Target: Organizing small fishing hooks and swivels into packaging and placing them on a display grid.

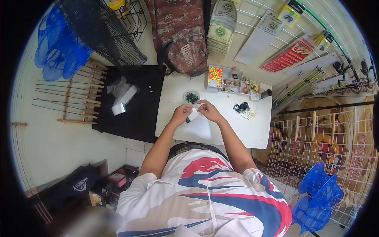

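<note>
My left hand (181,114) pinches one side of a small clear plastic packet (193,115) with a white part and a dark end. At the packet's upper right corner, my right hand (209,111) has its fingertips closed on the plastic. What the packet contains is too small to make out. Just beyond my fingers stands a round clear tub (192,97) of dark green and black small pieces. To the right of my right hand lies a pile of small packets (244,110) with black tops and pale yellow lower parts.
A compartment box (229,81) of bright floats and small parts stands at the white table's (177,86) back. On the black cloth (139,118) at left lie plastic bags (121,89) and a white box (119,109). A camouflage backpack (185,53) hangs ahead; rods (299,86) lean at right.
</note>
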Action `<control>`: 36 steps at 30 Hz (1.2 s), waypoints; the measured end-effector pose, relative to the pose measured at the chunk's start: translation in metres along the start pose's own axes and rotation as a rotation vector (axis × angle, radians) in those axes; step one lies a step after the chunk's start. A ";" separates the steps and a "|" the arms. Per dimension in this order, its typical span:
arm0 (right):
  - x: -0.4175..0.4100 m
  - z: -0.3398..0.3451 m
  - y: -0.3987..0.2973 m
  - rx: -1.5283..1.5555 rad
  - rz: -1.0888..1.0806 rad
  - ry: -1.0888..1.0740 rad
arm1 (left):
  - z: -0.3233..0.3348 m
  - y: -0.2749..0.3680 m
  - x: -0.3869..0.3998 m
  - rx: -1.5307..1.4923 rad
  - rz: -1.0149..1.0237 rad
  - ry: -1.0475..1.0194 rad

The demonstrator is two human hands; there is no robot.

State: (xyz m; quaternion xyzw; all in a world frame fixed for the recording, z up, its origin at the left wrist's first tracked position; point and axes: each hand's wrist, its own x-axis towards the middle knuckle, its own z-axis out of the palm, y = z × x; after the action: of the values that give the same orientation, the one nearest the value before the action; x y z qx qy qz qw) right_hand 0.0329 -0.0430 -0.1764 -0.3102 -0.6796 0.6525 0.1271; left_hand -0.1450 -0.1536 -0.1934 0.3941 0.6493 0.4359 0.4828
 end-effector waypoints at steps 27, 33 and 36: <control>0.090 0.019 0.010 -1.217 -0.027 0.149 | -0.037 -0.015 -0.006 -0.075 -0.153 0.001; 0.086 0.018 0.018 -1.174 -0.060 0.217 | -0.035 -0.017 -0.010 -0.102 -0.101 0.055; 0.080 0.016 0.014 -0.958 -0.079 0.333 | -0.038 -0.017 -0.013 -0.065 -0.110 0.049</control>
State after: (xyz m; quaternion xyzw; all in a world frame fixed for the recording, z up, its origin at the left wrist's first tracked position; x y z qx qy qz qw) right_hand -0.0351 -0.0096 -0.2109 -0.4074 -0.8843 0.2041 0.1018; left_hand -0.1809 -0.1783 -0.2002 0.3311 0.6669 0.4391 0.5027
